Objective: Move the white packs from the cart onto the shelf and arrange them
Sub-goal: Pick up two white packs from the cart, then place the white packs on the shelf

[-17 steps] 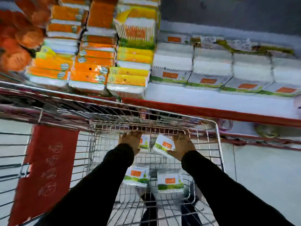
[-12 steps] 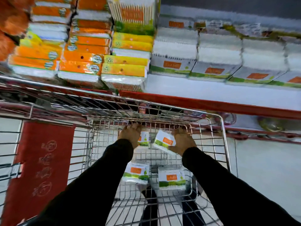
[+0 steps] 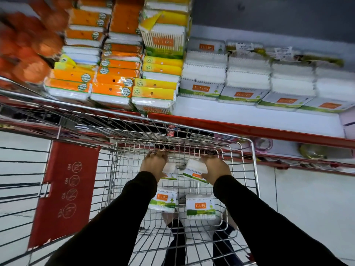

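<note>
Left hand [image 3: 154, 163] and right hand [image 3: 215, 167] both down inside the cart [image 3: 253, 169] at frame centre, each closed round a white pack. The left pack [image 3: 170, 169] is mostly hidden behind the hand, fingers curled over the far end; the right pack [image 3: 196, 170] is tilted, clamped from its right side, label edge down. Two more packs lie loose on the cart floor nearer the camera — lower-left pack [image 3: 163, 199] and lower-right pack [image 3: 200, 207], just beside each other, not touching the hands.

Target is the shelf [image 3: 249, 117] in the upper right of the frame: a row of stacked white packs [image 3: 247, 79] at the back, bare white strip in front of them. Orange and yellow packs [image 3: 113, 77] fill the upper left.

Judgement: step is lift-out, task mid-way.

Risks:
- knuckles or a pack corner catching the cart's wire front wall on the way up, since the hands sit right against it
- tilted right pack slipping — grip looks one-sided
- nudging the existing stacks when setting down; they look soft and stacked high, could topple forward off the red lip.
</note>
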The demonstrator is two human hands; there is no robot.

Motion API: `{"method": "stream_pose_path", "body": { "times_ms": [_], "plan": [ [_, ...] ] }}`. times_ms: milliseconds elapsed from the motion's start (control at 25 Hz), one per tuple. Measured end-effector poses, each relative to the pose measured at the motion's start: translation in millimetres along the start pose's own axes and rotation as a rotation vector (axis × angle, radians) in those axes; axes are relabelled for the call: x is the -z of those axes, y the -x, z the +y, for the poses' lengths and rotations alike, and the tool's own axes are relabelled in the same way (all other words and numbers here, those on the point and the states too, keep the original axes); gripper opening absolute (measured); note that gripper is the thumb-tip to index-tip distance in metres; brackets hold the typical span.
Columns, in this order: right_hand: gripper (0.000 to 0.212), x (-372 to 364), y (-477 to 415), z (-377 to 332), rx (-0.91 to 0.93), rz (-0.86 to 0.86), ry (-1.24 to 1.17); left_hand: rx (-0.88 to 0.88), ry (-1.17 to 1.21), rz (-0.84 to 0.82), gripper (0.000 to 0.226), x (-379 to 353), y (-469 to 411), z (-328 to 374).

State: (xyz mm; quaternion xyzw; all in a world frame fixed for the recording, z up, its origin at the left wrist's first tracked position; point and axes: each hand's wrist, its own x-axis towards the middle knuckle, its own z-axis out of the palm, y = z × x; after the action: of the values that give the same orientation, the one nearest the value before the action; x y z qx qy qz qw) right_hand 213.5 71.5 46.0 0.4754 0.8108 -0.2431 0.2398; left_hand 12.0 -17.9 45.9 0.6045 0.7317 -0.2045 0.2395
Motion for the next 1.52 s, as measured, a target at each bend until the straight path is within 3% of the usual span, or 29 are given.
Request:
{"method": "stream_pose_path", "body": {
  "times_ms": [240, 600, 920, 1320, 1520],
  "plan": [
    [0.028, 65.3, 73.3, -10.4, -0.04, 0.117, -0.017, -0.023, 0.12, 0.065, 0.053, 79.3, 66.7, 12.8],
    [0.039, 163.4, 158.0, -5.3, -0.036, 0.373, -0.086, -0.064, 0.083, 0.296, 0.057, 185.4, 136.2, 19.0],
    [0.056, 241.9, 151.3, 22.0, -0.07, 0.612, -0.076, -0.102, 0.024, 0.535, 0.056, 260.4, 104.2, 57.2],
    [0.052, 240.0, 97.0, 33.9, -0.026, 0.517, 0.036, 0.008, -0.014, 0.464, 0.038, 247.2, 36.1, 72.6],
    [0.052, 230.4, 90.3, 30.9, 0.021, 0.515, 0.058, -0.004, 0.009, 0.42, 0.046, 235.6, 32.7, 72.8]
  ]
}}
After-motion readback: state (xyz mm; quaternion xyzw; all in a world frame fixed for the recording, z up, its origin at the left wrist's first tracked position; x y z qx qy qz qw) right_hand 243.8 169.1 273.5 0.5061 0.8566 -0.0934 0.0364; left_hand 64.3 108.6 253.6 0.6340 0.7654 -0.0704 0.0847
